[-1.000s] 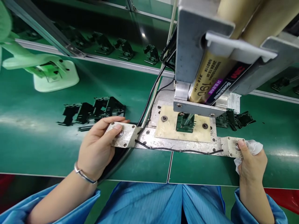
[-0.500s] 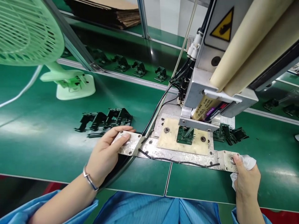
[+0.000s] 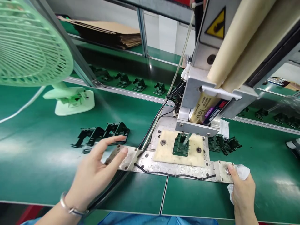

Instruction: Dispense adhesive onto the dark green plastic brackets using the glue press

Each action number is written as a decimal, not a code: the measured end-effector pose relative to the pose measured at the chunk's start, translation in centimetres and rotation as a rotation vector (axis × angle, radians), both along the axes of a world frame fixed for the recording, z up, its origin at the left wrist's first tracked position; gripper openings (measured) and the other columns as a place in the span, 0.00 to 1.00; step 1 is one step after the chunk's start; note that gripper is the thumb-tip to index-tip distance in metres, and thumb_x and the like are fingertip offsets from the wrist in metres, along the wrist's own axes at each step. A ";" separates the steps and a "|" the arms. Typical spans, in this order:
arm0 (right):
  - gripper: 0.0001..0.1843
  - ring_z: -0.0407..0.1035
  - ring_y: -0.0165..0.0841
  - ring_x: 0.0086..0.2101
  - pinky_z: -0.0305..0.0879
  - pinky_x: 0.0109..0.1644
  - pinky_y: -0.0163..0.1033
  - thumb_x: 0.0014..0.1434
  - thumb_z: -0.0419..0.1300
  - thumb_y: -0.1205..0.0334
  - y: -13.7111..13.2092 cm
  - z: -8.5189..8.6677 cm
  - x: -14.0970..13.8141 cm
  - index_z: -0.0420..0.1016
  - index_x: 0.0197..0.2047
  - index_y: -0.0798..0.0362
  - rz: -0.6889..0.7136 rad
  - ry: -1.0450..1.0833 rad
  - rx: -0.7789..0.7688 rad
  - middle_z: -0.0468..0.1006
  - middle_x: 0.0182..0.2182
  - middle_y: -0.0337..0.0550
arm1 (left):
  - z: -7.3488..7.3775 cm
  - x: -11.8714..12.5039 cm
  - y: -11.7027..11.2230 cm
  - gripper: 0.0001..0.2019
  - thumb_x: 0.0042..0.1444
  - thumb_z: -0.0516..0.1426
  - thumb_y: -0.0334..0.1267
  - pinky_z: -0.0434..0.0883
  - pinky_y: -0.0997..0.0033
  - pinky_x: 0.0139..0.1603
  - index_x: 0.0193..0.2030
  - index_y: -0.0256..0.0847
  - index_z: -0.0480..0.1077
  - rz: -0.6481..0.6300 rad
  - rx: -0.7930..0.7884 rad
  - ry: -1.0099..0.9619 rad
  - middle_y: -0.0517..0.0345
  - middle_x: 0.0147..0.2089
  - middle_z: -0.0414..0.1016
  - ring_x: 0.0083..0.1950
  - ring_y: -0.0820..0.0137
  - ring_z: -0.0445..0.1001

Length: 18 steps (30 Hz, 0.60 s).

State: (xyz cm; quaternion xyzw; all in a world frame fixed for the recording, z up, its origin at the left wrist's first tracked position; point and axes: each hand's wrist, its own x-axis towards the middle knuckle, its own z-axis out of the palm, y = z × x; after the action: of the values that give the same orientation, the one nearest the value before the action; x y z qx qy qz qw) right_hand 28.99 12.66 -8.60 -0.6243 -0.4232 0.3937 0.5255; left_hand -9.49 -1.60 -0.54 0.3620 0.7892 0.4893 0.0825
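Note:
My left hand hovers with fingers spread over the left end plate of a metal fixture base, fingertips near its button. My right hand is curled round a white cloth, with its thumb on the button of the right end plate. A dark green part sits on the cream pad in the middle, under the nozzle of an adhesive dispenser holding a labelled cartridge.
A row of black parts lies left of the fixture, more dark parts to its right. A pale green fan stands at far left. Black cables run to the machine. Further parts sit on the conveyor behind.
My left hand has lifted off the left button and its fingers have spread. The right thumb stays on its button. The view has tilted upward.

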 end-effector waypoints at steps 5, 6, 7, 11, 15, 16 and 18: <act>0.30 0.72 0.36 0.27 0.69 0.26 0.38 0.39 0.77 0.46 0.0 -0.2 0.1 0.76 0.39 0.57 -0.038 0.009 -0.043 0.79 0.30 0.43 | 2.6 3.2 2.4 0.27 0.49 0.65 0.53 0.74 0.54 0.57 0.57 0.53 0.71 -0.393 -0.011 0.133 0.52 0.57 0.78 0.56 0.50 0.76; 0.30 0.72 0.36 0.27 0.69 0.26 0.38 0.39 0.77 0.46 0.0 -0.3 0.1 0.76 0.39 0.57 -0.047 0.009 -0.048 0.79 0.30 0.43 | 2.8 3.9 3.3 0.32 0.48 0.66 0.53 0.74 0.53 0.58 0.60 0.52 0.68 -0.480 -0.055 0.105 0.50 0.60 0.75 0.59 0.50 0.75; 0.31 0.72 0.36 0.26 0.69 0.26 0.38 0.38 0.78 0.46 0.1 -0.3 0.1 0.76 0.39 0.57 -0.057 0.009 -0.048 0.79 0.29 0.43 | 2.9 4.5 4.3 0.37 0.47 0.67 0.54 0.73 0.50 0.60 0.63 0.51 0.65 -0.548 -0.105 0.075 0.47 0.63 0.73 0.61 0.48 0.73; 0.32 0.71 0.35 0.25 0.69 0.26 0.38 0.36 0.79 0.46 0.1 -0.2 -0.1 0.76 0.38 0.57 -0.080 0.014 -0.024 0.78 0.28 0.42 | 2.2 6.0 8.1 0.41 0.45 0.69 0.53 0.68 0.45 0.66 0.65 0.47 0.61 -0.693 -0.208 -0.032 0.43 0.66 0.69 0.66 0.47 0.68; 0.30 0.72 0.35 0.27 0.69 0.28 0.38 0.39 0.78 0.46 -0.3 0.2 -0.3 0.76 0.39 0.57 -0.040 0.013 -0.016 0.79 0.30 0.42 | 1.7 6.6 9.6 0.29 0.48 0.67 0.48 0.70 0.48 0.63 0.56 0.45 0.67 -0.725 -0.178 -0.195 0.43 0.59 0.75 0.60 0.52 0.74; 0.30 0.71 0.35 0.27 0.69 0.28 0.38 0.39 0.78 0.46 -0.4 0.2 -0.3 0.76 0.39 0.57 -0.037 0.013 -0.017 0.79 0.30 0.42 | 1.8 6.7 9.6 0.28 0.47 0.67 0.48 0.70 0.48 0.63 0.54 0.44 0.68 -0.713 -0.171 -0.242 0.44 0.58 0.75 0.59 0.52 0.75; 0.31 0.71 0.35 0.27 0.69 0.28 0.38 0.38 0.78 0.45 -0.4 0.3 -0.4 0.76 0.38 0.57 -0.037 0.006 -0.023 0.78 0.29 0.42 | 2.2 6.9 9.6 0.28 0.43 0.69 0.50 0.71 0.49 0.62 0.50 0.43 0.70 -0.671 -0.166 -0.342 0.45 0.54 0.77 0.56 0.54 0.77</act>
State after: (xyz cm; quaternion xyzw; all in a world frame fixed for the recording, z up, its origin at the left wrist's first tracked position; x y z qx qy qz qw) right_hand 28.60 12.21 -8.27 -0.6370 -0.4053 0.3906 0.5267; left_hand -2.55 7.95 1.65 0.5054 0.6385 0.4228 0.3975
